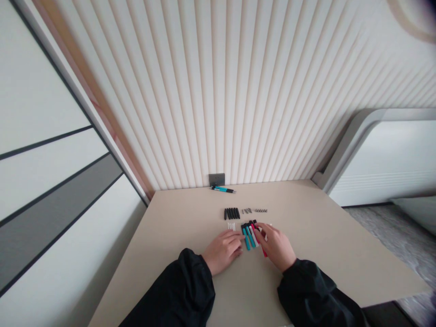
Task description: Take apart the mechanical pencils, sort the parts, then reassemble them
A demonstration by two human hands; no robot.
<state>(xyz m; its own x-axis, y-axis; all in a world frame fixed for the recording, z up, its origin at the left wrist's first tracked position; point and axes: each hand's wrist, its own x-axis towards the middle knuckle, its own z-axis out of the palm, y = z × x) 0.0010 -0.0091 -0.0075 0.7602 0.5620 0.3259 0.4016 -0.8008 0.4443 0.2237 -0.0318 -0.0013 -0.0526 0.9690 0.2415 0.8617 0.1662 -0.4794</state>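
A row of pen barrels in teal (251, 237), white and red, with black ends, lies on the table between my hands. My left hand (225, 250) rests at the left side of this row, fingers stretched out and loosely bent, its fingertips by the leftmost teal barrel (246, 240). On the other side, my right hand (276, 245) reaches over the row's right end. Its thumb and forefinger close around the black end of a pen barrel, and the hand partly hides a red barrel (265, 253). Thin white sticks (231, 226) lie just beyond my left fingers.
Black grips (232, 213) stand in a row farther back, with small metal tips (247, 210) and springs or screws (261, 210) to their right. Two teal-and-black pens (223, 189) lie by the wall socket (217, 179). A bed headboard (384, 154) stands right of the table.
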